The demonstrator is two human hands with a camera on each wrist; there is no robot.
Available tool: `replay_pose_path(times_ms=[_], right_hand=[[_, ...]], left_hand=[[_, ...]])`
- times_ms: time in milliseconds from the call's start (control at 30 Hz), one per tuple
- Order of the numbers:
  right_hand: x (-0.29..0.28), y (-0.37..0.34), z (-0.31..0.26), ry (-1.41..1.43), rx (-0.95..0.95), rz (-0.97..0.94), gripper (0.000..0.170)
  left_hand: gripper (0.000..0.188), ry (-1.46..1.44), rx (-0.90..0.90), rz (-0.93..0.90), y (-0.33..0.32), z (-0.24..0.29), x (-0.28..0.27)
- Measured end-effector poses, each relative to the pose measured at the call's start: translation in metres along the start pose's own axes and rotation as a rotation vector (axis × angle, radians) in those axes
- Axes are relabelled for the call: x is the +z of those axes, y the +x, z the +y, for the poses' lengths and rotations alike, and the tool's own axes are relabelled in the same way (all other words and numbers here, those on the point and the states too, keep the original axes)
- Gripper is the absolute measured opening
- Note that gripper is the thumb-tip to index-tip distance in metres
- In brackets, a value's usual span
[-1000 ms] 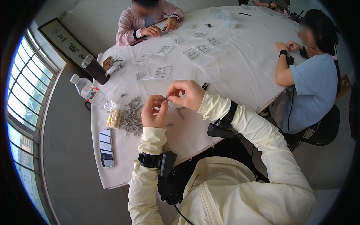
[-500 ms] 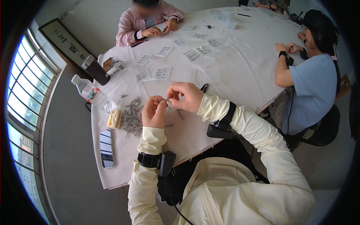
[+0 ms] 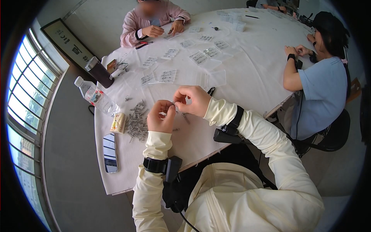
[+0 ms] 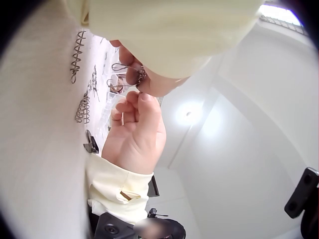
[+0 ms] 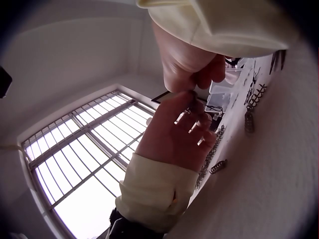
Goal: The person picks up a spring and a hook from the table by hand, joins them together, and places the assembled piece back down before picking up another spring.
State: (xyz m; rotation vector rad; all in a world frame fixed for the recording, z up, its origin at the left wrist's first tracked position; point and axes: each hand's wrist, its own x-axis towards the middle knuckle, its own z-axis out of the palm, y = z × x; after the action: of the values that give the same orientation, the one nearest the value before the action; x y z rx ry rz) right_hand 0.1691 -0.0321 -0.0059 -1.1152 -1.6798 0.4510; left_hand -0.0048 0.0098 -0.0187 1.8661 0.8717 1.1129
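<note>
In the head view my left hand and right hand meet fingertip to fingertip over the near part of the table. A small wire spring with long looped ends shows between the left fingers in the left wrist view. My left thumb and fingers pinch its coil. The right hand pinches at the same spot with thumb and forefinger, where the fingertips hide the spring's end. Beside the left hand lies a heap of similar springs; a few loose ones lie under the hands.
Left of the heap are a small tissue pack, a phone, a plastic bottle and a dark flask. Clear cases with small parts spread beyond the hands. A black-handled tool lies behind the right hand. Other people sit around the table.
My hands stay together with a slight shift of the fingers, the left ones a little more curled. Across the table, a person's hand has moved and red-handled pliers show more.
</note>
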Motion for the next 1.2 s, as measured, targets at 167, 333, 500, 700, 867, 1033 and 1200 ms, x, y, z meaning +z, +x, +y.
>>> replay_pose_path(times_ms=[167, 333, 500, 700, 867, 1033, 1200], right_hand=[[0.0, 0.0, 0.002, -0.015, -0.008, -0.01, 0.014], [0.001, 0.0, 0.002, -0.006, -0.005, -0.016, 0.014], [0.001, 0.0, 0.001, -0.005, -0.034, -0.018, 0.014], [-0.001, 0.0, -0.002, 0.009, -0.024, -0.005, 0.009], [0.0, -0.001, 0.006, 0.151, 0.06, -0.073, 0.011], [-0.001, -0.001, 0.018, 0.495, 0.172, -0.184, 0.015], [0.0, 0.0, 0.022, 0.542, 0.199, -0.232, 0.019]], left_hand=[[0.008, -0.068, -0.008, -0.016, 0.0, 0.0, -0.001], [0.007, -0.219, -0.034, -0.022, 0.001, -0.003, 0.0], [0.007, -0.293, -0.025, -0.019, 0.001, -0.008, 0.0], [0.008, -0.301, -0.03, -0.025, 0.002, -0.01, 0.0], [0.009, -0.303, -0.032, -0.047, 0.001, -0.008, -0.001], [0.01, -0.328, -0.056, -0.11, -0.001, 0.002, -0.004], [0.013, -0.235, -0.095, -0.25, 0.001, 0.004, -0.009]])
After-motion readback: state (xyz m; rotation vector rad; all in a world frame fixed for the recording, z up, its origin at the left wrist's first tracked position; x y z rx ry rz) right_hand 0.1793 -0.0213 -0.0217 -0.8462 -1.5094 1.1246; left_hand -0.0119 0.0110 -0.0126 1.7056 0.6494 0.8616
